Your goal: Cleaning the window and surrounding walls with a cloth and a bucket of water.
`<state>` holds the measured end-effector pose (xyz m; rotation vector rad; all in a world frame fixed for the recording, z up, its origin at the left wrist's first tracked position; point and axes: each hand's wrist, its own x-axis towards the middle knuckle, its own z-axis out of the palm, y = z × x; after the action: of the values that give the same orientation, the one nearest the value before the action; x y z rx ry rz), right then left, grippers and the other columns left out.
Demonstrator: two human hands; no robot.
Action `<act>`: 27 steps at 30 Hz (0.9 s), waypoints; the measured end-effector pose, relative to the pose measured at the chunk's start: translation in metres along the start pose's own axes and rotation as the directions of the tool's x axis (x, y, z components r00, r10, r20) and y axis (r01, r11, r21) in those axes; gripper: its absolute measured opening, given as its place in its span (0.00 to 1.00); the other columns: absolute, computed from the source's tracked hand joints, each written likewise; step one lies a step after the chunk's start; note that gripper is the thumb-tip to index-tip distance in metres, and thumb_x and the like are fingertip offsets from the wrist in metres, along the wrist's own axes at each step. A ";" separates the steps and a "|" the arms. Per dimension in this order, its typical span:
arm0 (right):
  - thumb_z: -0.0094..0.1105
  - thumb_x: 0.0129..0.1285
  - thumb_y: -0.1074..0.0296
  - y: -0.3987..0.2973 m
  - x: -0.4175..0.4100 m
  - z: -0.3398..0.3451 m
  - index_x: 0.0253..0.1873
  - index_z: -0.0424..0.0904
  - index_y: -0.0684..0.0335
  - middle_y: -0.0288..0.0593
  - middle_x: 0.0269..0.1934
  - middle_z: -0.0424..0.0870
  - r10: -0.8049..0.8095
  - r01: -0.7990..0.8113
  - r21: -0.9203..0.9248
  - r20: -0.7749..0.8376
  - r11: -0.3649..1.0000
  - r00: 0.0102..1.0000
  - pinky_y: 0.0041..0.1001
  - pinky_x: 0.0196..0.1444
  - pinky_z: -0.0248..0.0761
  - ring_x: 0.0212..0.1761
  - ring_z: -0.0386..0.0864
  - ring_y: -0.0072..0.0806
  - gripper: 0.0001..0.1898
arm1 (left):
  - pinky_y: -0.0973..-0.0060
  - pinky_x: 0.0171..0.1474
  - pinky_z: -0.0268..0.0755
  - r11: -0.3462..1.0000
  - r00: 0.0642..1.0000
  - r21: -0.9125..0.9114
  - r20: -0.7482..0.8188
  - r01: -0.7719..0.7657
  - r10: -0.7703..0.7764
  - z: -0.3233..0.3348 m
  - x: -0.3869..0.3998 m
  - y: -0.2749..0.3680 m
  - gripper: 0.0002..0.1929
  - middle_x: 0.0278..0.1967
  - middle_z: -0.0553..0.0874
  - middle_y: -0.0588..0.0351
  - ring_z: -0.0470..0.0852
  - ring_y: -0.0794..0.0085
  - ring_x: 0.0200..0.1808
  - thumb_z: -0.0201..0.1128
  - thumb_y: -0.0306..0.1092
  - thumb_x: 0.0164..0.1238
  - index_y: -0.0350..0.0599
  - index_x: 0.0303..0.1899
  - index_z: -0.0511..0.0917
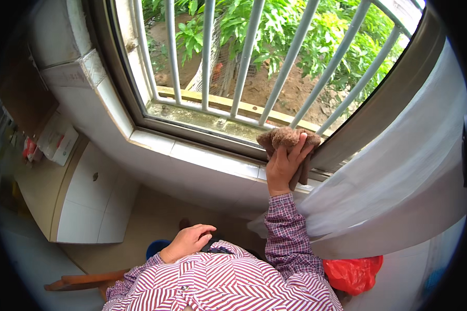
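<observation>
My right hand (287, 167) presses a brown plush cloth (288, 138) against the lower right corner of the window frame. Part of the cloth hangs down beside the wrist, over the white tiled sill (218, 162). The metal window frame (202, 140) runs left from there, with grey security bars (249, 58) just beyond it. My left hand (190, 241) rests in front of my waist, holding nothing, its fingers loosely bent and the thumb apart. It is nearest to my striped top.
A sheer white curtain (385, 171) hangs close by the right arm. Below it is a red plastic bag (356, 274). At left stands a tiled counter (89, 198) with a clear plastic package (58, 142). A blue container (155, 247) and a wooden piece (89, 277) lie low at left.
</observation>
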<state>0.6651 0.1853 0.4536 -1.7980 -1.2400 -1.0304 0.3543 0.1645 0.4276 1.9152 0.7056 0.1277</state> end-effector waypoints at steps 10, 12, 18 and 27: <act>0.55 0.54 0.80 -0.022 -0.019 -0.017 0.38 0.86 0.63 0.44 0.62 0.71 0.055 -0.054 -0.057 0.024 0.997 0.998 0.44 0.66 0.60 0.65 0.63 0.54 0.10 | 0.69 0.49 0.75 1.000 1.000 -0.004 -0.019 0.024 -0.024 -0.011 -0.020 -0.015 0.16 0.49 0.83 0.47 0.83 0.59 0.45 0.54 0.37 0.69 0.42 0.54 0.77; 0.55 0.53 0.82 -0.030 -0.023 -0.019 0.39 0.85 0.66 0.45 0.62 0.70 0.087 -0.084 -0.066 0.033 0.994 0.996 0.43 0.67 0.59 0.65 0.62 0.54 0.12 | 0.69 0.49 0.75 1.000 1.000 -0.021 -0.001 0.019 -0.019 -0.016 -0.022 -0.021 0.16 0.49 0.83 0.47 0.83 0.59 0.45 0.53 0.37 0.69 0.42 0.54 0.77; 0.53 0.48 0.84 -0.069 -0.015 -0.009 0.41 0.84 0.67 0.47 0.61 0.70 0.170 -0.152 -0.124 0.148 0.981 0.974 0.45 0.69 0.53 0.67 0.59 0.52 0.15 | 0.69 0.49 0.75 0.998 0.998 -0.028 0.047 -0.048 0.049 -0.049 -0.004 -0.037 0.16 0.48 0.83 0.47 0.83 0.58 0.45 0.54 0.37 0.69 0.42 0.53 0.78; 0.56 0.51 0.80 -0.143 -0.003 0.026 0.40 0.84 0.62 0.44 0.62 0.69 0.246 -0.209 -0.173 0.230 0.962 0.941 0.48 0.63 0.54 0.67 0.57 0.53 0.12 | 0.65 0.51 0.74 0.975 0.958 0.045 0.197 -0.219 0.206 -0.125 0.035 -0.054 0.16 0.46 0.83 0.46 0.82 0.55 0.47 0.54 0.38 0.68 0.41 0.52 0.78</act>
<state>0.5339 0.2477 0.4556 -2.1823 -1.0874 -0.7981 0.3112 0.2987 0.4298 2.0323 0.3781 0.0531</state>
